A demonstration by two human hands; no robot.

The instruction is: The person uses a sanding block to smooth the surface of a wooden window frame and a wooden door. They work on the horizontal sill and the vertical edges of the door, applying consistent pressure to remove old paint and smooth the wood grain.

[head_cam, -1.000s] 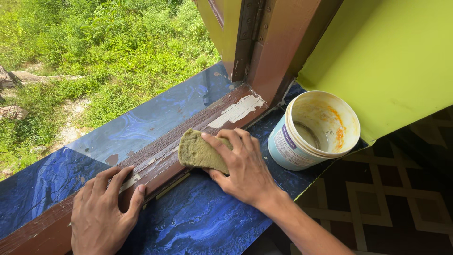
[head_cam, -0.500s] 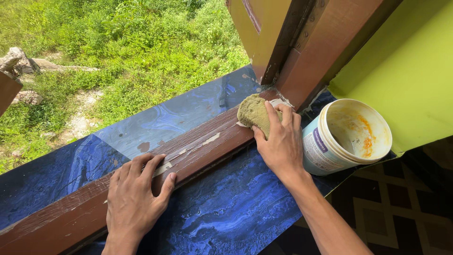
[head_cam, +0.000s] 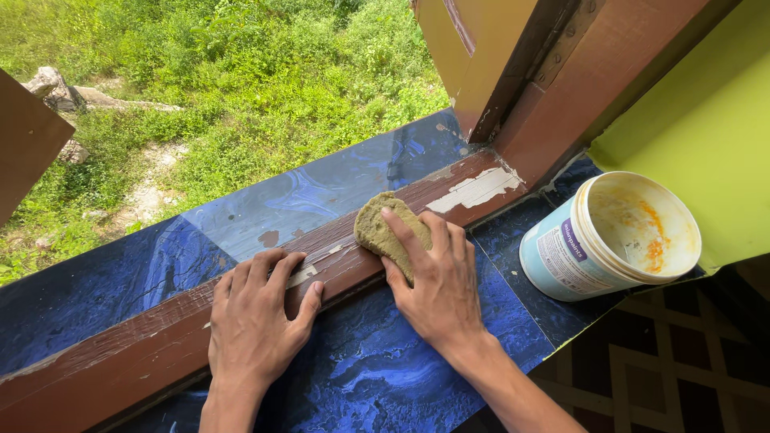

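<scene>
A worn olive-brown sponge [head_cam: 383, 228] is pressed against the brown wooden window sill rail [head_cam: 120, 353] by the right hand [head_cam: 429, 277], whose fingers are curled over it in a grip. The left hand [head_cam: 257, 321] is laid flat and open on the same rail, just beside the right, with nothing held. A white plastic bucket [head_cam: 609, 236] is set tilted on the blue marbled sill tile [head_cam: 361, 377], near the right hand but apart from it. Inside the bucket, only orange-yellow smears on the pale wall and a little residue at the bottom are seen. Flaked pale paint [head_cam: 475, 190] is seen on the rail near the frame corner.
</scene>
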